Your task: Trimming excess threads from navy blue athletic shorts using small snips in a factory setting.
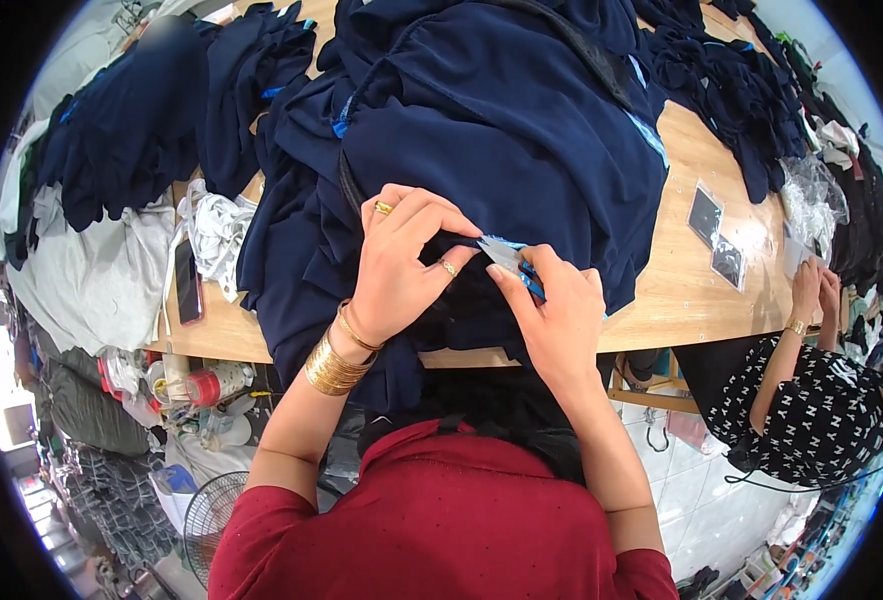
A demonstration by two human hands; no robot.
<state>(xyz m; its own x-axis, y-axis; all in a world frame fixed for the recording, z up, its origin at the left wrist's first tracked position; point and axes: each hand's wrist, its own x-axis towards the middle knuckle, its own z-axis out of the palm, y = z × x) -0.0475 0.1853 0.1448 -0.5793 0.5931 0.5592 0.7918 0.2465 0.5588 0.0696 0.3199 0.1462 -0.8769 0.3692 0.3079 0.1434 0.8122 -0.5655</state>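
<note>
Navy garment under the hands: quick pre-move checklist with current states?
1. Left hand on the navy garment: ok, fingers curl over the dark fabric near the table edge.
2. Right hand grip on the small pale tag: ok, fingertips pinch it against the fabric.
3. Tag fastened to the garment: cannot tell, the joint is hidden by fingers.
4. Garment supported: ok, the bulk lies on the wooden table, one part hanging over the near edge.
5. Phone clear of the pile: ok, it lies apart at the left.
6. Co-worker's hands: ok, apart at the table's right end.
</note>
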